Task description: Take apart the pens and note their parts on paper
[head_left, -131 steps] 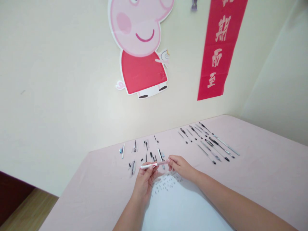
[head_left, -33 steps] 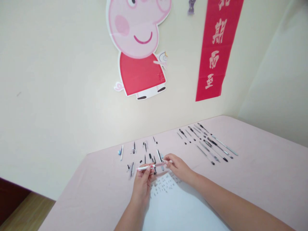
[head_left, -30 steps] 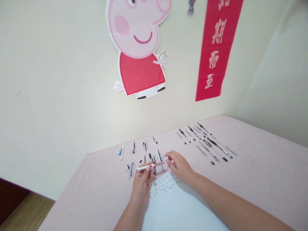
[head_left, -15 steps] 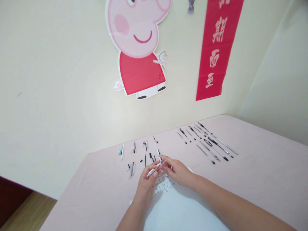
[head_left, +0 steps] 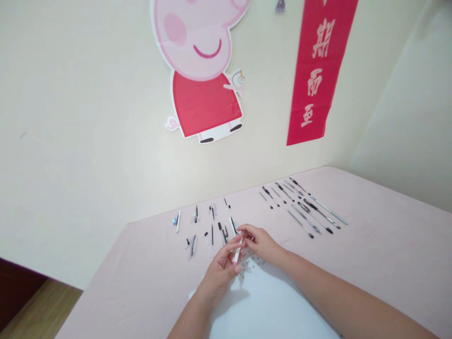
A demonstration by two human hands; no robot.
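Observation:
Between my two hands is a white pen with a pinkish end (head_left: pixel 237 254), tilted up toward the right. My left hand (head_left: pixel 222 268) grips its lower part between thumb and fingers. The fingers of my right hand (head_left: pixel 260 241) are closed at its upper end, where the fingertips partly hide it. Below the hands lies a white sheet (head_left: pixel 268 306) with small dark marks near its far edge. Just beyond my fingers, a white and black pen (head_left: pixel 232 225) lies on the table.
Left of the hands, several pen parts and caps lie in small groups, among them a white pen with a blue cap (head_left: pixel 178 221) and a black refill (head_left: pixel 212 234). Several pens and refills (head_left: pixel 305 219) lie in rows at the right back. The pink table (head_left: pixel 141 263) meets the wall behind.
The pen has turned from a slanting position to a more upright one. Both hands have shifted slightly right, still on it, and the view has tilted down a little.

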